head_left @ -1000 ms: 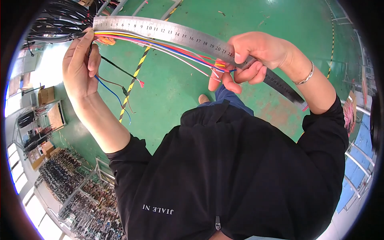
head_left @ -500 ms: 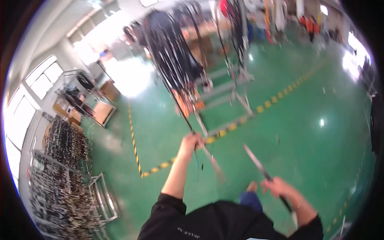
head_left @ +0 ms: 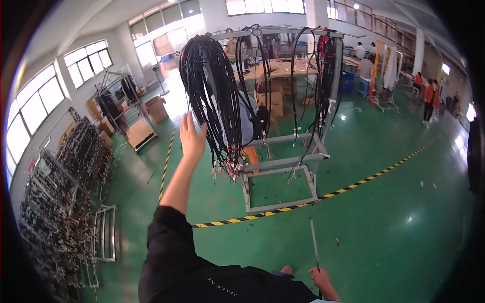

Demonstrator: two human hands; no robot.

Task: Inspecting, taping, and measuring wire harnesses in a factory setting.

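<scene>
A thick bundle of black cables [head_left: 209, 86] hangs from the top bar of a grey metal rack, with thin coloured wire ends at the bottom. My left hand [head_left: 192, 139] is raised at the bundle's left side, fingers stretched up and apart, holding nothing. I cannot tell whether its fingertips touch the cables. Low and to the right, my right hand [head_left: 320, 280] is closed around a long thin grey rod [head_left: 315, 242], which points up and away from me. The rod's lower end is hidden by the hand and the frame edge.
The metal rack [head_left: 283, 162] stands on a green floor, bearing other cable bundles [head_left: 327, 76] at its right. A yellow-black tape line [head_left: 257, 216] runs before it. Racks packed with parts [head_left: 55, 202] fill the left. Behind are a worktable, cartons [head_left: 273, 102] and several people.
My left hand has let go of the dark cable it held and risen to the big bundle, fingers now spread. My right hand has moved lower and nearer my body with the rod.
</scene>
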